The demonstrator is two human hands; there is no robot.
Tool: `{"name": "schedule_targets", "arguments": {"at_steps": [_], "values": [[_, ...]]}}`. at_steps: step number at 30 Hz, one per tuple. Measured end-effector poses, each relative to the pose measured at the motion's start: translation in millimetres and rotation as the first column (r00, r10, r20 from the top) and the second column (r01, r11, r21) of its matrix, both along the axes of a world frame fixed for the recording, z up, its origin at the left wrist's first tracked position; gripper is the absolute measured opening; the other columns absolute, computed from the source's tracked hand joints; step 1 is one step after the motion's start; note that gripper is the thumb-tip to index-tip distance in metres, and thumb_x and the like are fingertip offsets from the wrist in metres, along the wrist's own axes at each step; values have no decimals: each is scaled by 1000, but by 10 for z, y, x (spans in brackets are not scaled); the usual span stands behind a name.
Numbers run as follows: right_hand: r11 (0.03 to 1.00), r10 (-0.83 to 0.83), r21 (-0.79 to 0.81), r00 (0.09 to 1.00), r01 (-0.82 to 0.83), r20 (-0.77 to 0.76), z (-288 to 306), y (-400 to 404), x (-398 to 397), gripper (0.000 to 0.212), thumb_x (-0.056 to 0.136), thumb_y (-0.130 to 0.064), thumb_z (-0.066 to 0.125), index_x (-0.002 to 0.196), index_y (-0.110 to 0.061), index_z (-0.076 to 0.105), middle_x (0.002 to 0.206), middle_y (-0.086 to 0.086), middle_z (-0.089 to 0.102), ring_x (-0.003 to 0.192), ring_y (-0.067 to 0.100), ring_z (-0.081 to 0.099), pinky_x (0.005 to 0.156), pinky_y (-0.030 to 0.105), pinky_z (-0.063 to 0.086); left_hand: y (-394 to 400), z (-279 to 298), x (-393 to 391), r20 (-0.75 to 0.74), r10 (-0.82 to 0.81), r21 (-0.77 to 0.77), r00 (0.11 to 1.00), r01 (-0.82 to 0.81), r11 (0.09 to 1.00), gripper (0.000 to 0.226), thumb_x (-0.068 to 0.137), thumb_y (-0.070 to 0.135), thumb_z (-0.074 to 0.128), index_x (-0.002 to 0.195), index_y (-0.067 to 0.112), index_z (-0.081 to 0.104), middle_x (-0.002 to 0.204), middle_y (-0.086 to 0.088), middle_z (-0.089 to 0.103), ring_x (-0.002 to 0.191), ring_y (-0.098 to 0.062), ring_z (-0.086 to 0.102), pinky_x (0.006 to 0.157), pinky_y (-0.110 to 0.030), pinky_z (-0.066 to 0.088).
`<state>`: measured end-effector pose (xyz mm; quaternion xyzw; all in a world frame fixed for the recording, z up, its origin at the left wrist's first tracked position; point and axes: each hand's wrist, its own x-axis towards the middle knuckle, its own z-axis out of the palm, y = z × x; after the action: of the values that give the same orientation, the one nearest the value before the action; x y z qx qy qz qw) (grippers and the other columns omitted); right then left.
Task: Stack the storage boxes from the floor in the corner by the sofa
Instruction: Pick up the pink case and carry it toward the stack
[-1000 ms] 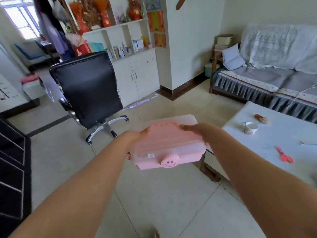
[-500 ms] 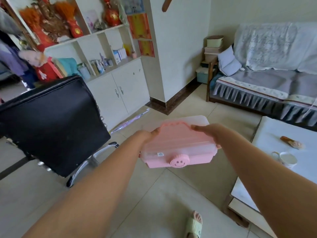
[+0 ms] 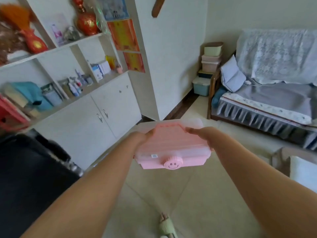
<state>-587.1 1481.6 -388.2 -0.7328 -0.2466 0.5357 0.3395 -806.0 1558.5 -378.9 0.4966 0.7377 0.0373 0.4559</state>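
Two bare forearms are seen, no sleeves visible up to the frame edge — left hand (image 3: 139, 137) and right hand (image 3: 203, 134) without rings, watch or gloves. One foot (image 3: 165, 225) is seen in a pale green open-toed slipper.

Glossy plastic box (image 3: 173, 150) (translucent lid)

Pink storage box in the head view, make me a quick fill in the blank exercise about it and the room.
1. The pink box is held by ____ hands.
2. The round knob on its front shows a ____ face.
3. The stack of boxes in the corner stands beside the ____.
4. The top box of that stack is pale ____.

Missing words: two (both); smiley; sofa; green
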Motion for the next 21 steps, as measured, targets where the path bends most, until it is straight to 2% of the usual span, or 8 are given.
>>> {"name": "schedule_targets", "arguments": {"at_steps": [2,5,6,9,10,13,18,21], "values": [[1000,-22,2,1000,22,13,-37,561,142,95,63,-54,81,133,-2,45,131,20,55,120,40,52,105,56,40,635,-91,131,29,-28,13,999,27,1000,88,63,81,57,129,23,53,121,-6,65,107,-29,65,90,-44,53],[996,-91,-4,996,91,-2,-67,1417,409,96,60,-54,82,132,-2,45,127,19,57,117,40,53,105,56,41,1716,-251,378,82,-79,94,994,71,993,126,25,93,64,127,19,58,120,-4,67,107,-29,67,93,-49,53],[992,-127,-23,992,127,-10,-27,1700,513,96,60,-54,82,132,-2,45,126,19,57,116,40,54,105,56,41,2096,-262,496,58,-87,105,994,81,991,128,21,93,64,126,19,60,120,-3,67,107,-28,67,95,-48,53],[978,-206,-22,978,206,-19,54,2474,844,91,65,-50,81,133,-3,42,126,19,56,118,40,53,106,57,39,3015,-110,971,-6,-173,79,985,173,982,107,35,87,60,115,17,65,114,-3,70,100,-28,70,91,-44,55],[965,-263,-27,964,263,-33,61,2960,1151,90,65,-51,81,132,-4,43,123,19,56,117,40,53,105,57,40,3622,-74,1347,-16,-197,58,980,198,978,109,31,88,60,112,16,65,112,-4,71,96,-30,70,88,-45,56],[961,-275,-22,961,274,-26,102,3324,1451,83,66,-52,80,126,-6,45,112,16,56,111,38,55,104,57,41,4138,-169,1690,-40,-244,53,969,246,968,121,22,92,58,116,16,63,112,-7,70,96,-32,69,88,-46,55],[938,-346,-6,938,346,21,95,4337,2388,80,69,-51,79,126,-5,47,115,15,57,110,37,55,103,55,41,5080,-84,2708,19,-310,58,950,309,949,88,64,81,60,117,11,58,113,-11,66,98,-33,67,82,-41,55],[934,-356,-7,934,357,26,102,5079,3074,75,71,-50,78,122,-4,48,112,14,57,104,35,55,104,54,41,5840,-148,3416,57,-314,41,948,312,949,82,66,79,60,117,14,59,110,-11,67,93,-33,67,87,-44,56]]}}
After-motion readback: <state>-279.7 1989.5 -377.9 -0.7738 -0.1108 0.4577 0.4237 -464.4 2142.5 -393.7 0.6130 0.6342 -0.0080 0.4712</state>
